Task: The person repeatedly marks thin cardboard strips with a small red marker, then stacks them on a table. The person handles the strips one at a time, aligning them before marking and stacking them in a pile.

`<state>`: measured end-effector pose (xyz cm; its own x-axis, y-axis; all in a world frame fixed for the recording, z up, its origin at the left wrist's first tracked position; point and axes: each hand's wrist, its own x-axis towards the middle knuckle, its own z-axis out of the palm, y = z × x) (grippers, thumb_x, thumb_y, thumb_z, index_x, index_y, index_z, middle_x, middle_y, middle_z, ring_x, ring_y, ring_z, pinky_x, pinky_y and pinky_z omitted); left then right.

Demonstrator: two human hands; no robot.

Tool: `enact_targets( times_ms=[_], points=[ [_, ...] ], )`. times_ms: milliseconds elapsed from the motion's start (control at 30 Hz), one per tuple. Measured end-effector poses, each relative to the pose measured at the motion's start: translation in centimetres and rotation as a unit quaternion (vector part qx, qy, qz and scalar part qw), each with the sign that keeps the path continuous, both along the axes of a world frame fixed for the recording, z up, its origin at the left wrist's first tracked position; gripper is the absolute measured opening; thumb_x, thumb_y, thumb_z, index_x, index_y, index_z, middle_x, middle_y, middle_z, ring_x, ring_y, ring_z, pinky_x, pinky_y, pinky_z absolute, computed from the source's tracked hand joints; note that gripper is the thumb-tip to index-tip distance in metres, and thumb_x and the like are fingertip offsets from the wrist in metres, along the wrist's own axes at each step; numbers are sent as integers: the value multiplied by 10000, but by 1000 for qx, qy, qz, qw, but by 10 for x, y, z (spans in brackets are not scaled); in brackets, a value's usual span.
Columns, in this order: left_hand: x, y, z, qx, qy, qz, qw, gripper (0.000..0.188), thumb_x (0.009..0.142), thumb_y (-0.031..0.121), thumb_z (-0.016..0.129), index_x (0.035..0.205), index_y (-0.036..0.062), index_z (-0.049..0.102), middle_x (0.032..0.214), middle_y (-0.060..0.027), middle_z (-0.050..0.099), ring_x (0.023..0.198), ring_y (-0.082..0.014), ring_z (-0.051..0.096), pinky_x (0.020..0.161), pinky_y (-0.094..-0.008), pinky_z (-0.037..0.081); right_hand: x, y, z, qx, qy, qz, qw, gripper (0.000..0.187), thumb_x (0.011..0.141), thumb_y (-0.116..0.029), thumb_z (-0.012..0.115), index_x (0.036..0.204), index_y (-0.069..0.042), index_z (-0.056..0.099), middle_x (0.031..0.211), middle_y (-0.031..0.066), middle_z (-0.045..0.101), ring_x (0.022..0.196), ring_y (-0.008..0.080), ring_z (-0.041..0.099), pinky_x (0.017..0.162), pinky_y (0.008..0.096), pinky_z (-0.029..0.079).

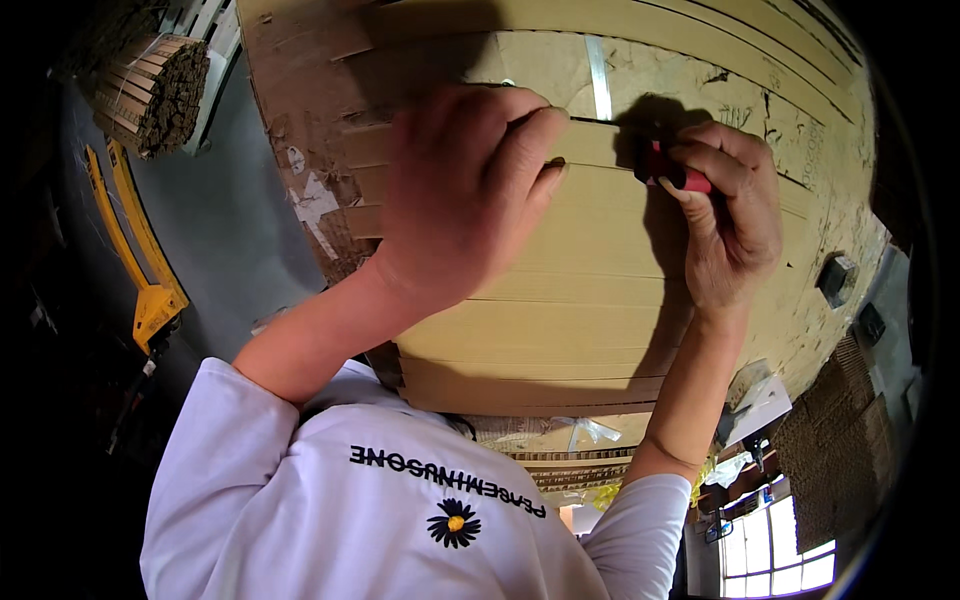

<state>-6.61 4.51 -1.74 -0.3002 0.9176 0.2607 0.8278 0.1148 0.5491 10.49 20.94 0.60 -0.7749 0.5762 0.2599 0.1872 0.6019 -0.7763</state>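
Side by side in front of me lie long tan corrugated cardboard strips (560, 320), with darker gaps between their edges. My left hand (460, 190) is closed in a pinch over the strips' left part; it is a little blurred, and what its fingers hold, if anything, is hidden. Over the right part, my right hand (735, 205) grips a small red object (685, 178) between thumb and fingers. Its far end is lost in dark shadow, so its kind cannot be made out. A narrow whitish strip of tape (598, 78) lies beyond, between both hands.
Worn cardboard (310, 200) covers the surface under the strips. A dark block (836, 280) rests at the right. On the floor to the left are yellow pallet jack forks (135, 225) and a tied bundle of cardboard strips (150, 90). More strips (700, 30) lie along the far side.
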Motion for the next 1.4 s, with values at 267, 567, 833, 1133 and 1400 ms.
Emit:
enact_targets(
  times_ms=[267,567,833,1133,1400],
  points=[
    [-3,-1,2,0,-20,-6,1000,441,781,108,765,1203,48,652,1156,-83,650,1001,-301,590,903,-422,425,-6,-1,4,21,-14,-4,1000,198,828,-122,799,976,-7,735,1014,112,691,908,215,624,775,297,508],
    [-3,0,2,2,-25,-5,1000,451,778,110,768,1210,47,653,1161,-87,653,1009,-296,596,915,-417,425,-14,0,15,44,-55,5,998,246,757,-106,839,957,7,750,930,77,615,856,196,601,713,280,487],
    [-3,0,2,-15,-15,0,1000,418,798,137,753,1196,44,668,1159,-86,658,1010,-290,599,908,-411,438,-11,6,14,37,-80,28,996,250,768,-135,822,956,12,750,883,79,541,807,198,558,690,277,464],
    [-4,-1,1,-13,11,-20,1000,382,805,140,741,1186,113,715,1145,-74,652,992,-277,608,888,-401,445,-9,10,13,15,-87,57,994,257,787,-97,802,984,52,726,955,105,578,893,210,559,782,285,458],
    [-1,-1,-3,-2,17,-12,1000,452,742,158,762,1189,201,718,1183,-56,623,1024,-303,592,858,-437,436,17,22,19,-291,278,-175,899,261,872,-182,803,1060,-32,702,923,77,633,860,214,584,785,349,482]
  ],
)
